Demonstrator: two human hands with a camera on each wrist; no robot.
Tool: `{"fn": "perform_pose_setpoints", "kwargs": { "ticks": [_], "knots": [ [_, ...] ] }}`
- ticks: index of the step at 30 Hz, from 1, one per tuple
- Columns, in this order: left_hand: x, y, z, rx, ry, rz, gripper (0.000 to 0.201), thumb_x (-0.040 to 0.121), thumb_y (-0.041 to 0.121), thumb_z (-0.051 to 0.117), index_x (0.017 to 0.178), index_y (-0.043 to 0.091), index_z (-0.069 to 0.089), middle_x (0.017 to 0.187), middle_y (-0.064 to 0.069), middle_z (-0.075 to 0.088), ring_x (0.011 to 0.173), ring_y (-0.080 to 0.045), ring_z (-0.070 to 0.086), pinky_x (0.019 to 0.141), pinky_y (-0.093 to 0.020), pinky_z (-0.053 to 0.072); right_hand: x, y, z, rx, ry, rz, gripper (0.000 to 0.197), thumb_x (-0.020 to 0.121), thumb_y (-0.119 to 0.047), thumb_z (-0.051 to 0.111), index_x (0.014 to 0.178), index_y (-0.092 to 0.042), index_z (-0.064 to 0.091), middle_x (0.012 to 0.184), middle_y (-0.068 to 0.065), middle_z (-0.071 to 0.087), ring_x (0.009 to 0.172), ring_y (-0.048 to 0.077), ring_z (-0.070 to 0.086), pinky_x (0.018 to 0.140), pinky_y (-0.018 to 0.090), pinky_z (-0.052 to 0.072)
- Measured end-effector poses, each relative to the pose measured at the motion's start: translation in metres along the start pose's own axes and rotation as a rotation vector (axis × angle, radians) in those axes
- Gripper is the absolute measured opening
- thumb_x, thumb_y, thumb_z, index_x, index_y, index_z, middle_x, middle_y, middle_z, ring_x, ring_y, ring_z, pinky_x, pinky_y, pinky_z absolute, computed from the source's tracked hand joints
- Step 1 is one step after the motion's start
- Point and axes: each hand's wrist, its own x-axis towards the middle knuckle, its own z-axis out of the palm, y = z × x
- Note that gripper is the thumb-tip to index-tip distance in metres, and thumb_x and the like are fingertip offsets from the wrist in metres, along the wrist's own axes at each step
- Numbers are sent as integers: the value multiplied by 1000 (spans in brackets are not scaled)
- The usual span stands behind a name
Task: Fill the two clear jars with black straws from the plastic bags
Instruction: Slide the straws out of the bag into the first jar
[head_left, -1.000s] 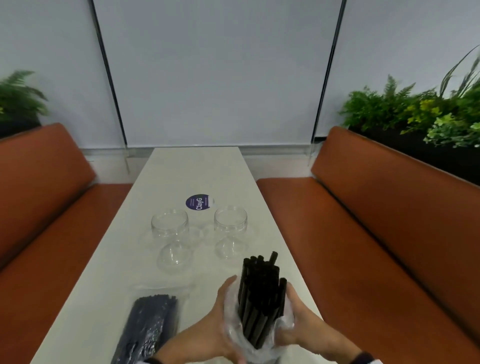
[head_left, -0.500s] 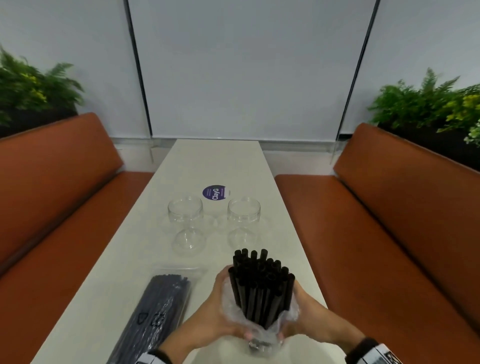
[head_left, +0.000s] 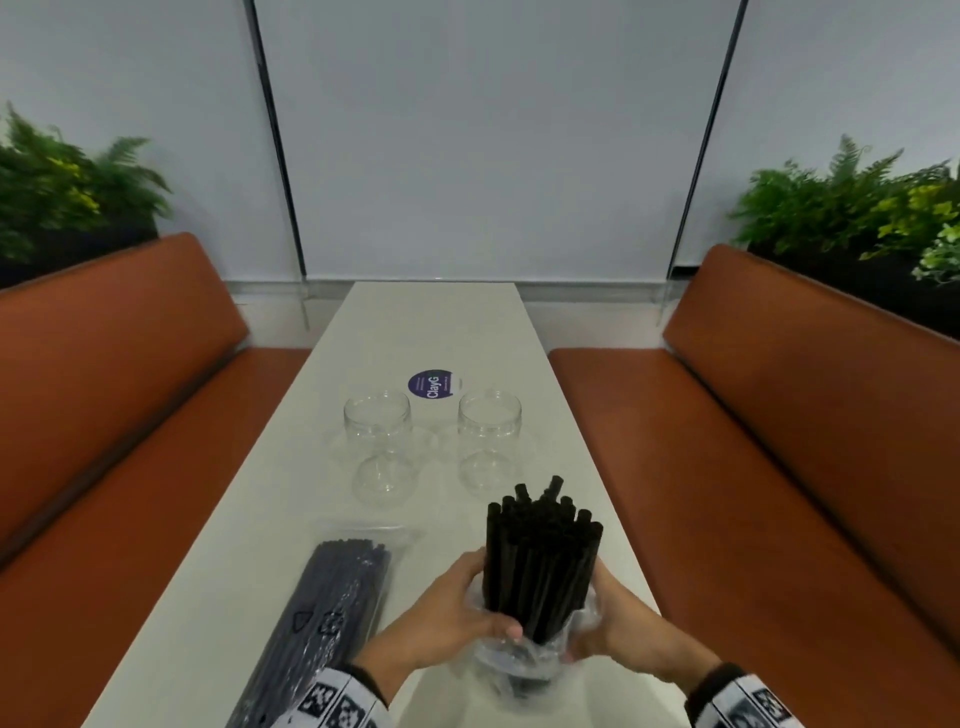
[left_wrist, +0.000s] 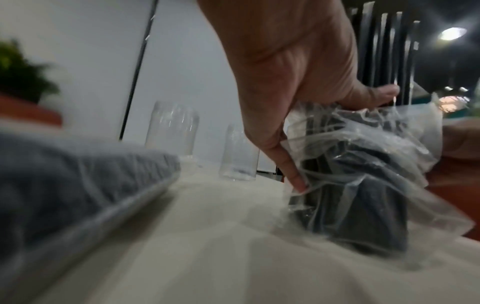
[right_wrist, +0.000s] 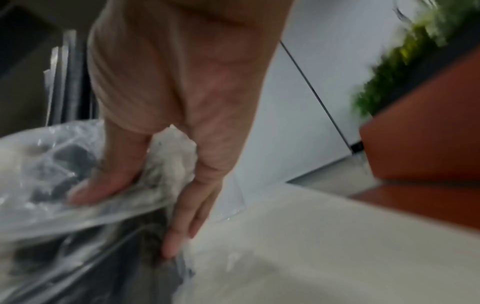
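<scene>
nearest: left hand (head_left: 457, 608) and right hand (head_left: 618, 623) each have their grip clenched on the crumpled plastic bag (head_left: 524, 660), which is bunched low around an upright bundle of black straws (head_left: 540, 566) standing on the tabletop (head_left: 467, 322). most of each straw is already bare above the film. just left of the hands lies a second bag of straws (head_left: 332, 608), flat and apparently still sealed. farther on stand the left jar (head_left: 376, 423) and right jar (head_left: 489, 415), both empty, well apart from the bundle, with a round purple sticker (head_left: 435, 384) beyond them. judgement: to finish unbagging cleanly, one hand should clamp the bare straws while the other strips the film downward, keeping the bundle vertical so none fan out.
</scene>
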Motion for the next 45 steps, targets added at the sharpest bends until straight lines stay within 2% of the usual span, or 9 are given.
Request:
{"fn": "perform_pose_setpoints", "kwargs": {
  "ticks": [7, 13, 17, 25, 31, 35, 39, 42, 45],
  "knots": [
    [8, 13, -16, 87, -8, 72, 80, 59, 22, 87, 116, 47, 37, 131, 20, 43, 129, -2, 35, 110, -22, 32, 1, -12, -16, 28, -84, 1, 138, 56, -7, 86, 140, -51, -13, 156, -5, 14, 143, 13, 20, 97, 11, 38],
    [9, 12, -17, -5, 125, 166, 62, 66, 4, 81, 105, 40, 50, 111, 13, 55, 97, 23, 49, 88, -6, 41, -1, -21, -14, 34, 127, -59, 85, 62, 3, 78, 130, -33, 42, 125, 5, 55, 121, 16, 49, 88, 22, 50],
    [11, -3, -15, 55, -9, 86, 60, 79, 17, 72, 114, 49, 35, 128, 23, 40, 128, 2, 33, 112, -22, 27, 1, -9, -3, -25, 167, 85, 63, 74, 5, 71, 128, -19, 48, 118, 13, 62, 98, 12, 61, 88, 38, 55],
    [12, -3, -18, 19, -62, 133, 96, 51, 30, 90, 126, 46, 32, 139, 17, 39, 128, 3, 37, 96, -9, 39, 7, -7, 0, 44, 221, 44, 97, 73, -2, 73, 141, -45, 19, 134, -17, 47, 114, -10, 45, 83, 7, 46],
    [13, -8, -15, 120, -27, 26, 95, 39, 79, 69, 117, 55, 20, 138, 14, 27, 132, -3, 27, 103, -18, 23, 4, 1, 4, 4, 196, 148, 82, 73, -11, 77, 139, -28, 30, 126, -10, 54, 118, 6, 50, 77, 14, 53],
    [9, 0, -20, 391, -117, -105, 102, 47, 87, 54, 135, 52, 14, 133, -4, 41, 108, -12, 50, 94, -23, 42, 1, -10, -1, -122, 44, 360, 67, 78, -22, 73, 135, -27, 39, 111, -8, 60, 104, 19, 62, 73, 30, 57],
    [4, 17, -23, 244, -253, -214, 78, 79, 41, 69, 134, 55, 15, 134, -3, 50, 63, -14, 68, 59, -23, 57, -8, -13, -5, 118, -52, 387, 73, 79, 4, 65, 138, -29, 37, 94, 5, 70, 87, 29, 65, 69, 37, 58],
    [-1, 19, -37, -117, -347, -264, 76, 76, 8, 70, 132, 46, 36, 130, -1, 51, 91, -25, 70, 77, -42, 59, -20, -10, -14, 654, -202, 187, 84, 76, 15, 61, 136, -39, 35, 125, 16, 61, 96, 40, 63, 71, 43, 59],
    [-4, 22, -54, -423, -469, -309, 64, 84, 10, 61, 136, 39, 38, 135, -27, 50, 92, -36, 59, 90, -54, 50, -29, -13, -12, 988, -196, 54, 70, 81, -27, 70, 141, -25, 34, 145, 21, 42, 114, 48, 54, 85, 55, 52]
  ]
}}
